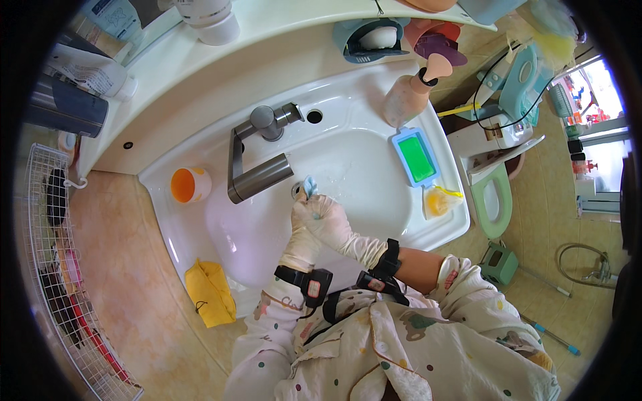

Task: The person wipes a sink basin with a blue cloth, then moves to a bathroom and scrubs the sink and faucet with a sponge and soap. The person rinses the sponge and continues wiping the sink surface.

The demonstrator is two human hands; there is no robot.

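Both my hands wear whitish gloves and meet over the white washbasin. My left hand and my right hand are closed together around a light blue cloth, whose folded end sticks out beyond the fingers. How much of the cloth lies inside the hands is hidden. Just left of them reaches the grey metal faucet; the drain is partly covered by the fingers. On the basin's right rim are a blue dish with a green block, a yellow and clear packet and a pinkish pump bottle.
A white cup with orange inside stands at the basin's left. A yellow cloth pouch hangs over the lower left edge. Above runs a white shelf with bottles. A wire basket is far left, a toilet right.
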